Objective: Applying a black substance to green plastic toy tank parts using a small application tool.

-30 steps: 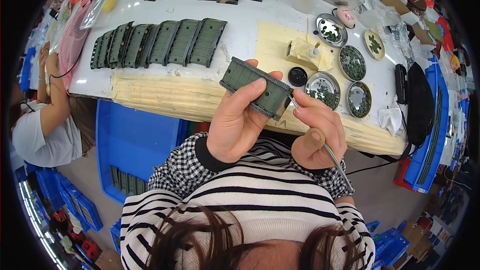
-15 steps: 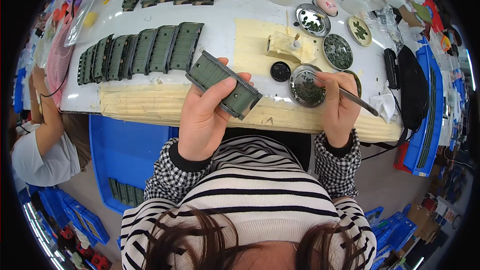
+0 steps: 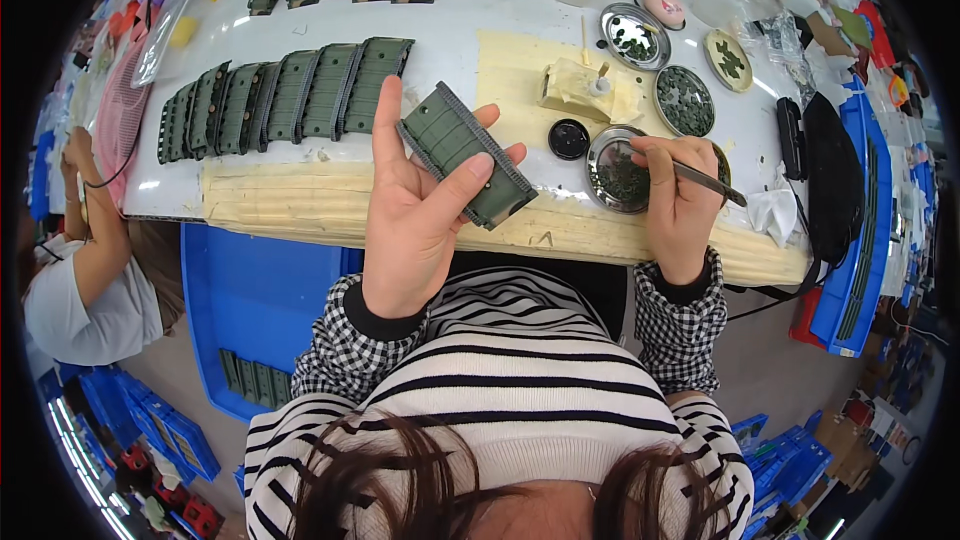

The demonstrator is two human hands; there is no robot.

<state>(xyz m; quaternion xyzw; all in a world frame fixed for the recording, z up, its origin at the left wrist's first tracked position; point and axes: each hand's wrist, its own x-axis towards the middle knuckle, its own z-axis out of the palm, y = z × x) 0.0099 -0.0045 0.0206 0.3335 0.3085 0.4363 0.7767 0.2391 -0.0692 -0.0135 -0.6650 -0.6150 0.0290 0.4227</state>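
Note:
My left hand (image 3: 400,240) holds a dark green rectangular panel (image 3: 448,140) with ridged grey long edges and small holes. Its thumb presses on the panel's face, while the index finger sticks up free of it and other fingertips show beyond its far side. Metal tweezers (image 3: 718,186) are pinched in my right hand (image 3: 680,215). The hand hovers at the right side of a round metal dish (image 3: 597,186) of tiny dark green bits. The tweezers' tips are hidden by the fingers, so I cannot tell whether they grip a bit.
More green panels (image 3: 325,90) stand in two rows at the left. Close to the dish are a small black pot (image 3: 569,139), a taped block (image 3: 575,90) and a dish of green pieces (image 3: 684,100). A blue bin (image 3: 240,290) sits below the table edge; a person (image 3: 95,270) is at far left.
My left index finger has lifted away from the panel and now points up. The panel has turned slightly. My right hand stays by the dish, its tweezers at a flatter angle.

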